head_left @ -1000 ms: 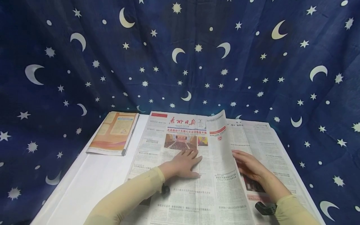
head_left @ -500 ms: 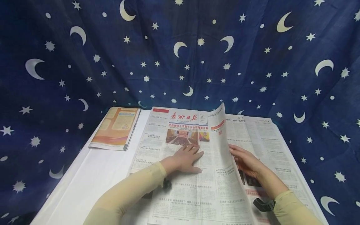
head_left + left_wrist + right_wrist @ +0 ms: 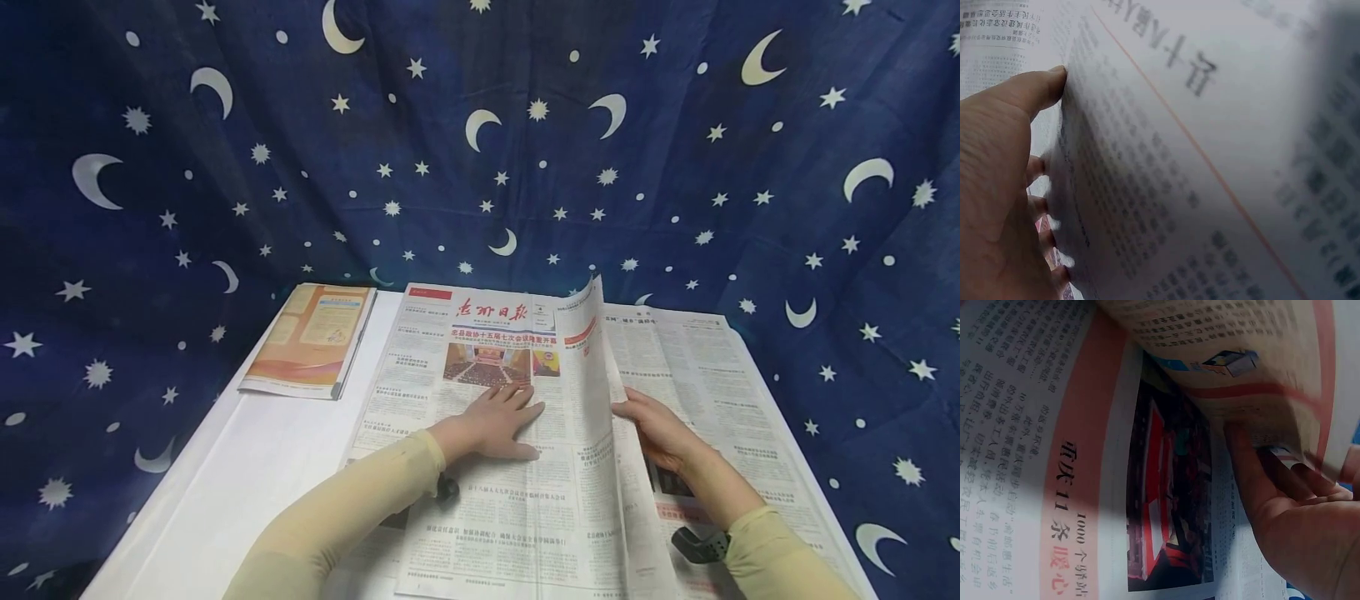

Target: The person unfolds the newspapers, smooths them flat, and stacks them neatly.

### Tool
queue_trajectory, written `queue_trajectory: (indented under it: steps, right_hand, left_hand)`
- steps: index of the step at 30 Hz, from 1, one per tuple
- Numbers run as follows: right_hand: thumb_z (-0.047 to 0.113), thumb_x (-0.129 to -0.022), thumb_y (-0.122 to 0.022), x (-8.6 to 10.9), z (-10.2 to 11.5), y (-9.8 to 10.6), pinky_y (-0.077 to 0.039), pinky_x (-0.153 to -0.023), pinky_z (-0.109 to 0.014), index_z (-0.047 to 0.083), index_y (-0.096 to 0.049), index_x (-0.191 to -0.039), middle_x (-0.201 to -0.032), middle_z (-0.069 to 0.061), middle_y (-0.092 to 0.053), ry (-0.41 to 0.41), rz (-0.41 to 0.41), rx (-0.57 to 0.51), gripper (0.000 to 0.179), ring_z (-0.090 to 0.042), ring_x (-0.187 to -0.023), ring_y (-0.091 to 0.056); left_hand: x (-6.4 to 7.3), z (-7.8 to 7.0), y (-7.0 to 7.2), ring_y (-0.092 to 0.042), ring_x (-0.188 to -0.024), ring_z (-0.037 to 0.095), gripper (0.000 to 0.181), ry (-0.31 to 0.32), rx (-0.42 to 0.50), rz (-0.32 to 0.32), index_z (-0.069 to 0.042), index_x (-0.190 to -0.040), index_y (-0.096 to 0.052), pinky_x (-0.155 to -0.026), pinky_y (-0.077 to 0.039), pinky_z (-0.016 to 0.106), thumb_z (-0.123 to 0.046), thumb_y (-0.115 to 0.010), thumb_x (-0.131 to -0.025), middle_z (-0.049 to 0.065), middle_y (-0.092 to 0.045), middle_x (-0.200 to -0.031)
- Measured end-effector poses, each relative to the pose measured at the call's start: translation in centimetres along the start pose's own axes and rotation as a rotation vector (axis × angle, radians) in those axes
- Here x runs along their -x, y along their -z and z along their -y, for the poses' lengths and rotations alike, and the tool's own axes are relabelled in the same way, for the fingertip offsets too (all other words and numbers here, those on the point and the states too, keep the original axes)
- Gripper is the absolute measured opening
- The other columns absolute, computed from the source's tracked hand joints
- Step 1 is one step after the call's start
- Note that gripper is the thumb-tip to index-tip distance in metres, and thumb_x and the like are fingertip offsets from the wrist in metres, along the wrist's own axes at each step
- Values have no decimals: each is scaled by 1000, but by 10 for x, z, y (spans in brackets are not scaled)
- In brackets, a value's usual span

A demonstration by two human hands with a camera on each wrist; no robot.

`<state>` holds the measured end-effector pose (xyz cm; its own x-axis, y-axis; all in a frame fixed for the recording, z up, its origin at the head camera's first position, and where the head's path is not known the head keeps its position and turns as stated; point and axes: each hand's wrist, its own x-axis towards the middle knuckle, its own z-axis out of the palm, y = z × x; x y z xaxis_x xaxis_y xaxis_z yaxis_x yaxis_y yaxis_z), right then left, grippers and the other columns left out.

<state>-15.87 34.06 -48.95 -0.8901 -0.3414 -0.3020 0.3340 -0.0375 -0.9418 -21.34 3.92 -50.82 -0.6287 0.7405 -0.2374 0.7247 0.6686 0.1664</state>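
Note:
A large printed newspaper [image 3: 480, 517] lies spread on the table, its front page showing red headline characters and a photo of a hall. My left hand [image 3: 498, 425] rests flat on that front page, fingers spread, just below the photo. The left wrist view shows the thumb and fingertips of this hand [image 3: 997, 156] against the paper. At the raised right edge of the front page, my right hand [image 3: 660, 429] pinches the sheet. Seen from the right wrist, the thumb lies under the lifted page [image 3: 1229, 337], above a page with a dark photo [image 3: 1169, 500].
A folded orange and cream printed paper [image 3: 307, 342] lies at the table's back left. White covering shows on the table [image 3: 247, 492] left of the newspaper. A dark blue curtain [image 3: 450, 208] with moons and stars hangs behind and along both sides.
The right hand's fingers have taken hold of the page edge, which now bends up with its underside showing. My left hand stays on the front page. The head view has tilted slightly down.

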Motion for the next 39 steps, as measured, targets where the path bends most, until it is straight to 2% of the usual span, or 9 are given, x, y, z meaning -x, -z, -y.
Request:
queue_trajectory:
  steps: [3,6,9,13,18,21,30,33,39]
  right_hand:
    - [24,-111,-40,1,1,-2,-56,-91,-55,5,-14,-163,-131,-26,-51,-7,-18,10,61,-35,-112,-67]
    - [29,-112,-39,0,3,-4,-54,-93,-55,8,-16,-164,-133,-26,-49,-13,-47,-4,61,-35,-115,-66]
    - [31,-113,-35,-2,5,-8,-54,-94,-55,9,-17,-164,-134,-25,-49,-17,-66,-7,59,-34,-116,-65]
    - [30,-113,-33,-8,8,-15,-56,-91,-55,5,-20,-161,-129,-23,-53,-10,-72,22,56,-34,-110,-68]
    - [31,-113,-34,-15,12,-25,-56,-90,-57,2,-20,-160,-128,-24,-53,-8,-29,29,58,-35,-108,-68]
    - [31,-112,-34,-19,13,-31,-56,-91,-56,3,-20,-161,-130,-25,-53,-23,-12,24,57,-34,-110,-67]
    - [29,-112,-34,-26,13,-48,-58,-87,-54,6,-27,-159,-131,-28,-56,-29,-39,82,54,-34,-107,-69]
    - [29,-111,-35,-28,13,-52,-59,-87,-53,7,-27,-160,-131,-25,-58,-35,-48,107,55,-33,-107,-69]
    - [24,-111,-37,-29,13,-57,-59,-86,-54,6,-25,-161,-131,-27,-57,-34,-32,114,54,-35,-106,-69]
  left_hand:
    - [-1,0,2,-7,-157,27,82,-6,48,0,-28,-164,-25,-126,-6,47,-68,-48,-97,3,-14,-171]
    - [-3,1,8,-9,-157,28,71,9,215,-10,-23,-164,-26,-125,-8,50,-57,-42,-104,4,-20,-170]
    - [-6,2,18,-14,-156,28,67,33,479,-32,-16,-164,-26,-125,-11,50,-52,-29,-108,4,-24,-168]
    - [-5,1,34,-15,-156,25,76,69,852,-61,-12,-165,-20,-125,-15,45,-61,-22,-107,3,-18,-170]
    - [-6,-6,45,-33,-148,40,81,90,1359,-60,-16,-166,-7,-114,-39,53,-61,-36,-105,20,-25,-165]
    - [-8,-11,47,-41,-140,48,86,125,1546,-46,-18,-166,-3,-101,-52,54,-57,-47,-103,26,-29,-162]
    - [-13,-17,45,-41,-140,50,97,166,1627,-33,-18,-167,-4,-91,-58,52,-52,-62,-98,21,-20,-166]
    - [-15,-16,42,-50,-135,43,94,158,1625,-39,-17,-166,-3,-91,-58,51,-48,-62,-99,21,-31,-161]
    - [-16,-13,37,-67,-113,33,63,74,1559,-104,-10,-163,-20,-90,-59,46,-28,-43,-108,19,-60,-130]
